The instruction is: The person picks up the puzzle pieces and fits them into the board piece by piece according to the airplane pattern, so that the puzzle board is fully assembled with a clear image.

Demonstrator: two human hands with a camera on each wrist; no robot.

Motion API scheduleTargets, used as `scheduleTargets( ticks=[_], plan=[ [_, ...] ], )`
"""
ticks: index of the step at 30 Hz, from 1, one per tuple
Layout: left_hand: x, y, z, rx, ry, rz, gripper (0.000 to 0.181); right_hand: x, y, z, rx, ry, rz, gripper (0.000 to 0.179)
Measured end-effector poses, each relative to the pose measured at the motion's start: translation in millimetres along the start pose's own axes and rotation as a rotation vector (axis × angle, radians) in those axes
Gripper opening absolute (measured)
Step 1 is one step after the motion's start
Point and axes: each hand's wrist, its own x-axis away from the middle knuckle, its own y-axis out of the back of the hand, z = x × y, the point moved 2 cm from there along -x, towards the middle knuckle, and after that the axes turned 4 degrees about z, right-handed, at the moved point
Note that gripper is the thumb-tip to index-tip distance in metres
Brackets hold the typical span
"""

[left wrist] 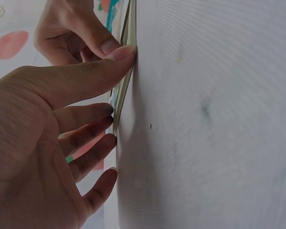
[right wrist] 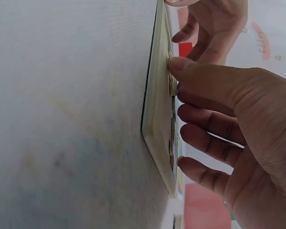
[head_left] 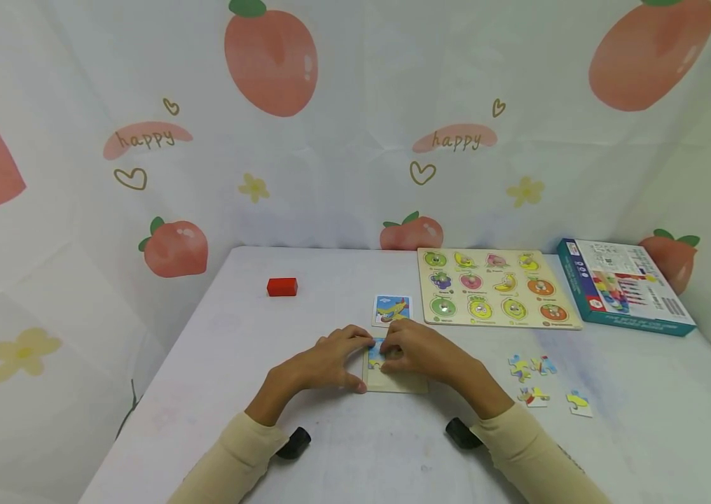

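A small wooden jigsaw tray lies flat between the hands, with blue-and-yellow pieces set in its left part. My left hand holds the tray's left side, thumb at the near corner and fingertips by the far one. Over the middle of the tray, my right hand pinches a jigsaw piece between thumb and fingers, low against the tray. Its fingers hide much of that piece from above. Just behind the tray lies a picture card showing a yellow shape on blue.
Several loose jigsaw pieces lie to the right. A fruit peg board is at the back, beside a teal-edged box. A red block sits at the back left. A printed cloth hangs behind the table.
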Motion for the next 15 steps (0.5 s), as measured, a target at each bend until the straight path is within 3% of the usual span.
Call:
scheduleTargets(
  ticks=[15],
  plan=[
    [-0.6, -0.1, -0.1, 0.000, 0.009, 0.002, 0.074, -0.6, -1.4, 2.5, -0.022, -0.020, 0.011, 0.019]
  ],
)
